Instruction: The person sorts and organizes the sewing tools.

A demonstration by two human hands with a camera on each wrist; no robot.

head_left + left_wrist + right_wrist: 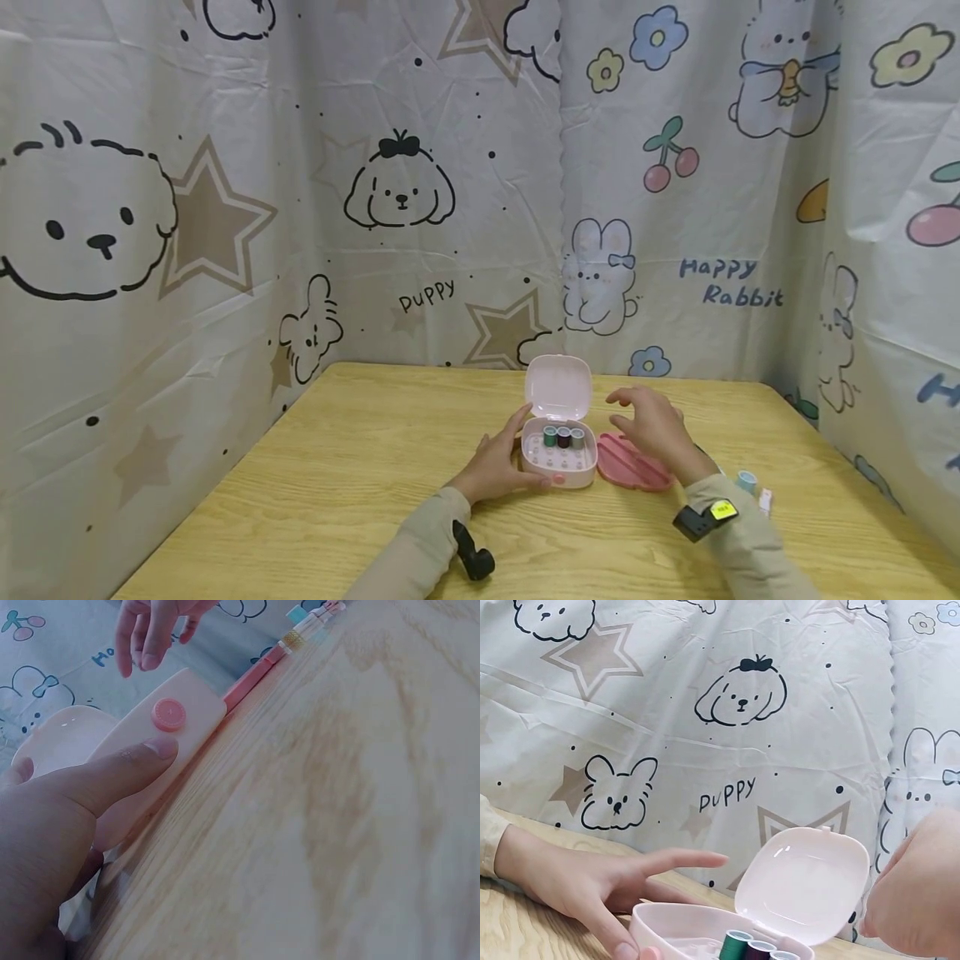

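Note:
A pale pink sewing box [579, 477] stands on the table with its lid [558, 387] raised at the back. Inside, a green thread spool [551, 437], a dark one [564, 439] and a pale one [577, 439] stand in a row behind several bare pegs. My left hand [491, 468] holds the box at its left side, the thumb lying along the front near the round pink button [169, 715]. To the right of the box, my right hand [654, 423] hovers with loosely bent fingers and nothing in them. Below it lies a darker pink tray [626, 465], partly hidden by that hand.
Beyond the right wrist, a light blue spool [746, 480] and a small white-and-pink item [765, 500] lie on the wooden table [375, 467]. A patterned curtain [420, 267] hangs behind the table and along both sides.

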